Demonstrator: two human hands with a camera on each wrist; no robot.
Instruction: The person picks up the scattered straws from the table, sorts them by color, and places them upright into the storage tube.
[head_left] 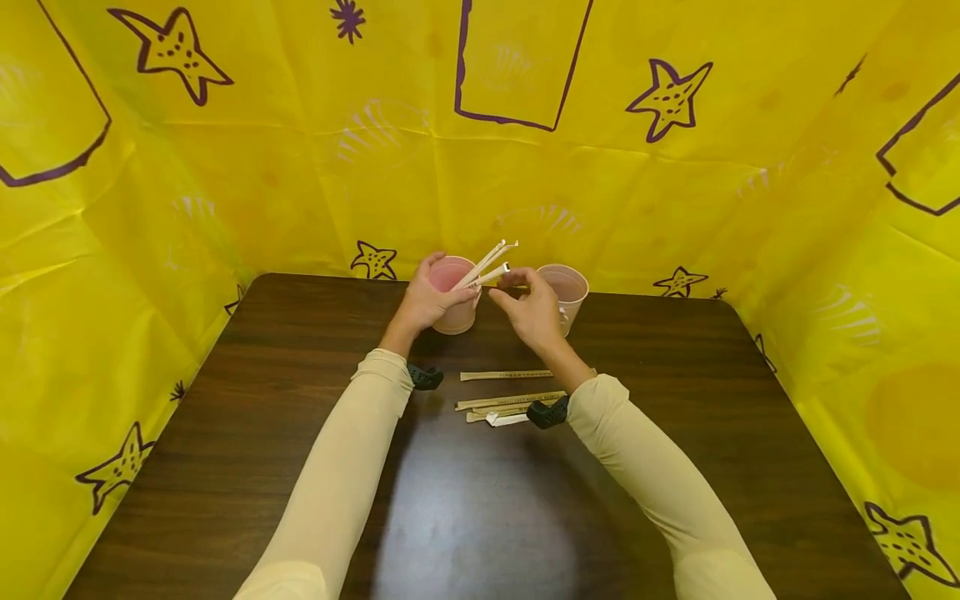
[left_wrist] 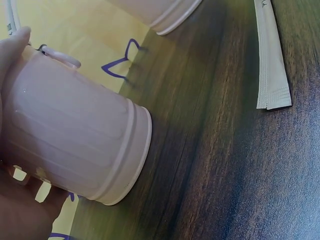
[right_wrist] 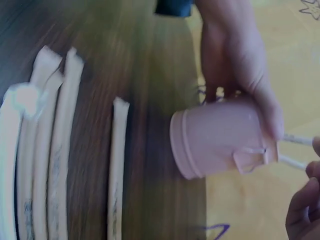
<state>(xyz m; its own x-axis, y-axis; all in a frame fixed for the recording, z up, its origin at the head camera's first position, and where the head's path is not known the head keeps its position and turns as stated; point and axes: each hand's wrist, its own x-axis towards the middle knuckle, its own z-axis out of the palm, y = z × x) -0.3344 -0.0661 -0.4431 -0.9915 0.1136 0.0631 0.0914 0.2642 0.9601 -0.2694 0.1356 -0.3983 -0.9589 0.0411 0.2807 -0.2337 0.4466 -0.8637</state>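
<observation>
My left hand (head_left: pixel 427 300) grips a small pink pail (head_left: pixel 454 321), its thumb at the rim. In the left wrist view the pail (left_wrist: pixel 85 125) is tilted, its base close over the table. Several slim white paper-wrapped sticks (head_left: pixel 480 268) lean out of its mouth to the right. By their outer ends is my right hand (head_left: pixel 531 310), with a gap between thumb and forefinger. The right wrist view has the right-hand fingers (right_wrist: pixel 300 200) at the right edge, close to the stick ends. A second pail (head_left: pixel 566 292) stands just behind the right hand.
Several brown paper-wrapped sticks (head_left: pixel 510 403) lie in a group on the dark wooden table (head_left: pixel 315 467), along with a white one (head_left: pixel 512 420). One more brown stick (head_left: pixel 498 376) lies apart, farther back. A yellow patterned cloth (head_left: pixel 285 192) hangs behind the table's back edge.
</observation>
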